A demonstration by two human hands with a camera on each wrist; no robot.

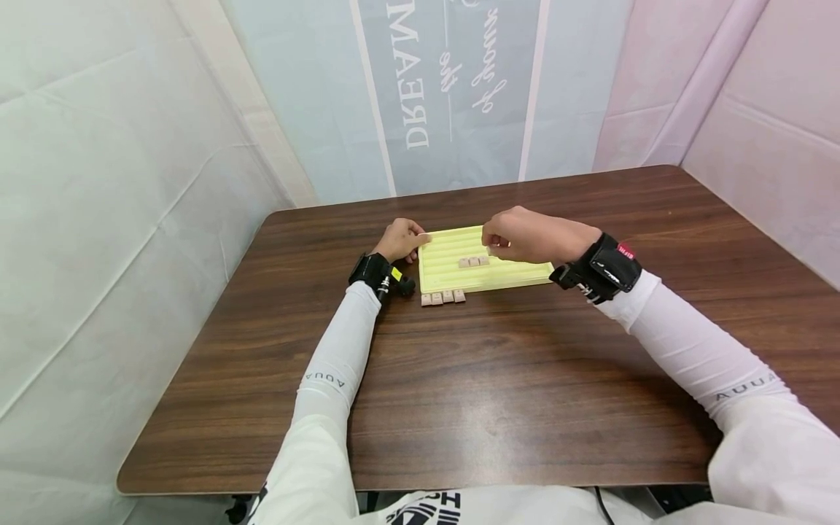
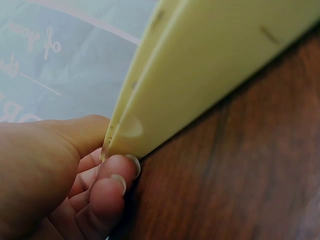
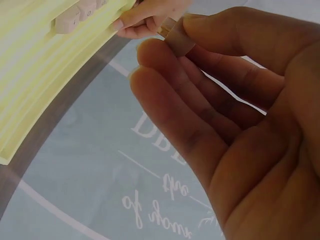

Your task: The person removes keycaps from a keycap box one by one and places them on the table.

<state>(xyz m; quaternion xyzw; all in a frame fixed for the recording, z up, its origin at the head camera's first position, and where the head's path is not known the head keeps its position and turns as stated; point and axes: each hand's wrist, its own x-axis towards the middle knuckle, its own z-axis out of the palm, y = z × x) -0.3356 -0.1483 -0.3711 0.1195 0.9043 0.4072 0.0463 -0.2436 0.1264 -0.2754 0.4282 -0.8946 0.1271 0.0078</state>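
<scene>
A pale yellow ridged tray (image 1: pixel 442 278) lies on the brown table. My left hand (image 1: pixel 402 239) grips its left edge near the far corner, thumb on top and fingertips (image 2: pixel 116 167) against the side wall. Over the tray's right half, my right hand (image 1: pixel 530 235) pinches a small beige keycap (image 3: pixel 180 40) between thumb and fingers. Three similar keycaps (image 1: pixel 474 262) sit side by side in one of the tray's grooves, left of the right hand. Several more keycaps (image 1: pixel 442 298) stand in a row on the table along the tray's near left edge.
The wooden table (image 1: pixel 499 394) extends on all sides of the tray. Behind it hangs a grey-blue sheet (image 1: pixel 453 109) with mirrored lettering. White sheeting (image 1: pixel 118 219) walls the left, and another pale sheet (image 1: pixel 774 124) the right.
</scene>
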